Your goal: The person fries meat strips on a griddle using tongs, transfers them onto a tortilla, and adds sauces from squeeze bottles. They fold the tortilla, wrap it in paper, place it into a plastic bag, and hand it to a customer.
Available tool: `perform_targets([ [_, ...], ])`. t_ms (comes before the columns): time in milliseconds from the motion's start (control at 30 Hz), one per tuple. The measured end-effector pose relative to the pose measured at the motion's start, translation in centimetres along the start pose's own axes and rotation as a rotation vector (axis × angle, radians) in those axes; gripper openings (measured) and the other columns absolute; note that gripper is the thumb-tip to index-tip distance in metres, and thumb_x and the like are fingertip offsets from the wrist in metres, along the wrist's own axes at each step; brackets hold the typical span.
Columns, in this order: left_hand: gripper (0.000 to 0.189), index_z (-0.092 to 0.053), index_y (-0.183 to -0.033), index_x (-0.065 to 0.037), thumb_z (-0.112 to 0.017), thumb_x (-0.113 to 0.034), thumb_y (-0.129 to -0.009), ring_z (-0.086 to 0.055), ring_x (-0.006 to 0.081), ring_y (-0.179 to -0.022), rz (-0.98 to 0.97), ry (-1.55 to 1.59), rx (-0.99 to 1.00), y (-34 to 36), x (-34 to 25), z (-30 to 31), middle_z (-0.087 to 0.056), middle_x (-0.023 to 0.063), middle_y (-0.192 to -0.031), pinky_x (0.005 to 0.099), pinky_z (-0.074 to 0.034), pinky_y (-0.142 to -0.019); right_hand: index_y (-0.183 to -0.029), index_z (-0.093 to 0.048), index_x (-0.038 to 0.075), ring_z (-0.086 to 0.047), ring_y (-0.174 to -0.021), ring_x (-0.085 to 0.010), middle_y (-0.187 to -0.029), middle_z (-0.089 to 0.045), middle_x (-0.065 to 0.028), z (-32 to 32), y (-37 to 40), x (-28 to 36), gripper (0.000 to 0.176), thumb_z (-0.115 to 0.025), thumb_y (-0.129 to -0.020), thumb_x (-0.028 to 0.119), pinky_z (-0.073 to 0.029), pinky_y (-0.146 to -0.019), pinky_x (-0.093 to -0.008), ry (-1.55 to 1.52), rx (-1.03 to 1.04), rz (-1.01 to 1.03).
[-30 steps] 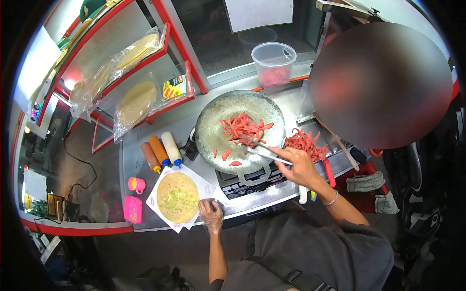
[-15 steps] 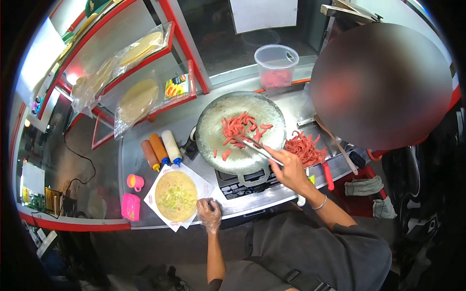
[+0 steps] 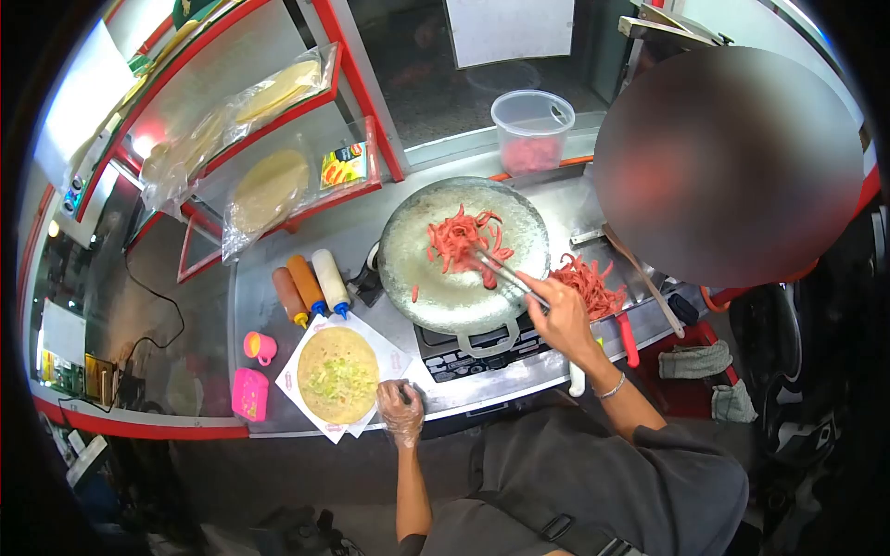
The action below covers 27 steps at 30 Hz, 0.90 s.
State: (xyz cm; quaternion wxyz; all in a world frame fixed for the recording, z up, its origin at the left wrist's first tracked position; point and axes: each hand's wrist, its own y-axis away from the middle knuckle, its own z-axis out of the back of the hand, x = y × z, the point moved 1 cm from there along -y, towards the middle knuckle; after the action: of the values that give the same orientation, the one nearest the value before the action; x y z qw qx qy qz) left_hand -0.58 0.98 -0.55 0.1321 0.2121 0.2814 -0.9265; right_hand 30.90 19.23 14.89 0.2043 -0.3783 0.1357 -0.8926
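My right hand (image 3: 561, 315) is closed on metal tongs (image 3: 510, 276), whose tips are in a pile of red meat strips (image 3: 461, 239) in the wide metal pan (image 3: 417, 208). A plastic glove covers my left hand (image 3: 400, 410). Its fingers are curled at the counter's front edge, and nothing shows in them. Just left of it, a round tortilla (image 3: 320, 366) topped with shredded pale-green lettuce (image 3: 343, 378) lies on white paper (image 3: 289, 382). More red strips (image 3: 591, 285) are heaped right of the pan, near a red-handled utensil (image 3: 628, 339).
Three squeeze bottles (image 3: 307, 284) lie behind the paper. A pink cup (image 3: 260, 347) and a pink container (image 3: 249, 395) are at left. Bagged tortillas (image 3: 269, 190) rest on the shelves. Behind the pan stands a clear tub (image 3: 531, 130). A wooden-handled utensil (image 3: 649, 283) lies at right.
The tongs have drawn the meat strips into a tighter pile, and loose pieces at the pan's front left have been gathered in. My left hand has stayed in place.
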Motion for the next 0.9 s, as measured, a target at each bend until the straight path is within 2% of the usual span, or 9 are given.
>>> perform_targets([
  [100, 0.008, -0.063, -0.095, 0.000, -0.064, -0.003, -0.088, -0.062, 0.0408, -0.093, 0.001, 0.007, 0.006, 0.4, 0.2, 0.5, -0.062, 0.0194, -0.095, 0.0515, -0.050, -0.083, -0.144, -0.066, 0.015, -0.071, -0.086, -0.0379, -0.095, -0.071, -0.0173, 0.0, -0.3, 4.4, 0.048, -0.068, -0.096, 0.019, -0.057, -0.077, -0.0475, -0.103, 0.109, 0.052],
  [233, 0.009, -0.063, -0.096, 0.000, -0.065, -0.004, -0.088, -0.062, 0.0411, -0.093, -0.007, 0.005, 0.000, 0.1, -0.1, 0.2, -0.061, 0.0193, -0.095, 0.0519, -0.050, -0.084, -0.141, -0.068, 0.017, -0.072, -0.089, -0.0423, -0.101, -0.073, -0.0203, -2.7, -2.9, 2.8, 0.046, -0.069, -0.095, 0.021, -0.058, -0.080, -0.0505, 0.041, 0.339, 0.028],
  [400, 0.009, -0.063, -0.096, 0.000, -0.065, -0.005, -0.089, -0.062, 0.0413, -0.094, -0.007, -0.008, 0.000, 0.4, 0.2, 0.0, -0.061, 0.0194, -0.097, 0.0524, -0.049, -0.084, -0.129, -0.077, 0.014, -0.073, -0.089, -0.0419, -0.099, -0.075, -0.0240, -1.8, -7.7, -0.9, 0.037, -0.069, -0.093, 0.018, -0.058, -0.081, -0.0500, -0.055, -0.042, 0.026],
  [533, 0.009, -0.063, -0.096, 0.000, -0.064, -0.005, -0.089, -0.062, 0.0413, -0.094, -0.010, -0.022, -0.001, 0.5, 0.6, -0.1, -0.061, 0.0194, -0.097, 0.0521, -0.049, -0.084, -0.130, -0.076, 0.012, -0.072, -0.090, -0.0428, -0.100, -0.075, -0.0241, -2.3, -6.6, -1.0, 0.038, -0.070, -0.093, 0.018, -0.059, -0.081, -0.0498, 0.020, 0.193, 0.046],
  [633, 0.009, -0.062, -0.096, 0.000, -0.064, -0.006, -0.089, -0.061, 0.0412, -0.094, -0.006, -0.025, -0.001, 0.3, 0.3, -0.2, -0.061, 0.0194, -0.097, 0.0519, -0.049, -0.084, -0.131, -0.075, 0.011, -0.072, -0.088, -0.0435, -0.097, -0.074, -0.0244, -1.4, -7.5, -0.3, 0.038, -0.070, -0.093, 0.019, -0.058, -0.080, -0.0511, -0.178, 0.096, 0.067],
  [667, 0.009, -0.062, -0.096, 0.000, -0.064, -0.006, -0.089, -0.061, 0.0412, -0.094, -0.016, -0.023, -0.004, 0.3, 0.2, 0.0, -0.061, 0.0194, -0.096, 0.0518, -0.049, -0.084, -0.132, -0.073, 0.010, -0.072, -0.089, -0.0433, -0.101, -0.074, -0.0242, -2.3, -8.2, -0.6, 0.039, -0.070, -0.094, 0.020, -0.058, -0.080, -0.0512, -0.164, -0.043, 0.143],
  [767, 0.009, -0.062, -0.096, 0.000, -0.064, -0.006, -0.089, -0.061, 0.0413, -0.094, -0.029, -0.020, 0.000, 0.4, 0.4, -0.1, -0.061, 0.0195, -0.096, 0.0520, -0.049, -0.083, -0.132, -0.073, 0.010, -0.073, -0.094, -0.0418, -0.111, -0.075, -0.0227, -4.1, -9.1, -0.6, 0.040, -0.069, -0.094, 0.020, -0.059, -0.084, -0.0487, 0.101, 0.176, -0.042],
  [833, 0.009, -0.061, -0.096, 0.000, -0.064, -0.006, -0.089, -0.061, 0.0413, -0.093, -0.030, -0.019, -0.001, 0.2, 0.3, 0.0, -0.061, 0.0195, -0.096, 0.0521, -0.049, -0.083, -0.132, -0.073, 0.010, -0.074, -0.095, -0.0402, -0.112, -0.076, -0.0209, -2.8, -7.8, -0.7, 0.039, -0.068, -0.095, 0.022, -0.060, -0.085, -0.0471, 0.057, 0.215, -0.020],
  [900, 0.009, -0.061, -0.095, 0.000, -0.064, -0.006, -0.089, -0.061, 0.0414, -0.093, -0.020, -0.012, -0.004, 0.1, 0.1, 0.0, -0.061, 0.0195, -0.096, 0.0522, -0.049, -0.083, -0.131, -0.074, 0.011, -0.073, -0.091, -0.0399, -0.099, -0.075, -0.0201, -0.2, -6.6, -1.7, 0.038, -0.068, -0.095, 0.023, -0.059, -0.084, -0.0478, -0.035, 0.117, 0.168],
])
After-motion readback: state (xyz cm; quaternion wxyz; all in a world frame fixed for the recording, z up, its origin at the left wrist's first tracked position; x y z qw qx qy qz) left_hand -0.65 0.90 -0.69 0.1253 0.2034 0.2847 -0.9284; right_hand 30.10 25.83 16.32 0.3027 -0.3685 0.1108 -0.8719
